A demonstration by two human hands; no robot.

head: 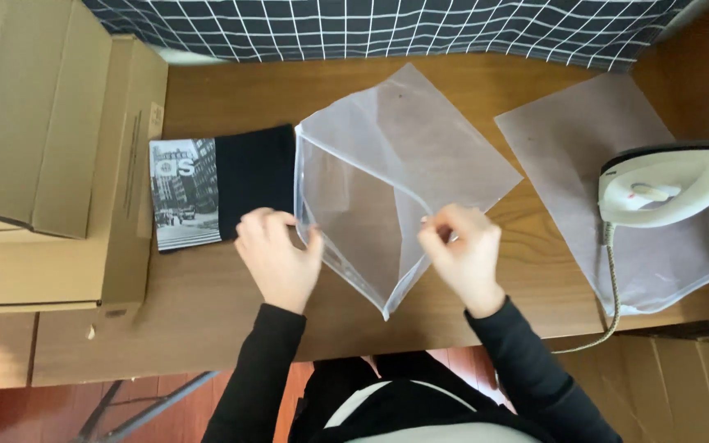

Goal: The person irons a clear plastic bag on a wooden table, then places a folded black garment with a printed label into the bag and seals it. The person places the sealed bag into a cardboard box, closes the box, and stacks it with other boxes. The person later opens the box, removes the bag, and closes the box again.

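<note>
A clear plastic bag [408, 156] lies on the wooden table [231, 90] with its mouth lifted open toward me. My left hand [276, 258] pinches the bag's left edge near the opening. My right hand [463, 256] pinches the upper flap of the opening and holds it raised. To the left of the bag lies a folded black garment [223, 187] with a black-and-white city print, just beyond my left hand and partly behind the bag's edge.
Cardboard boxes [51, 156] stand stacked at the left. A second clear plastic sheet [584, 156] lies at the right with a white iron [670, 187] resting on it, its cord [613, 287] hanging over the table's front edge. A checked cloth [387, 25] runs along the back.
</note>
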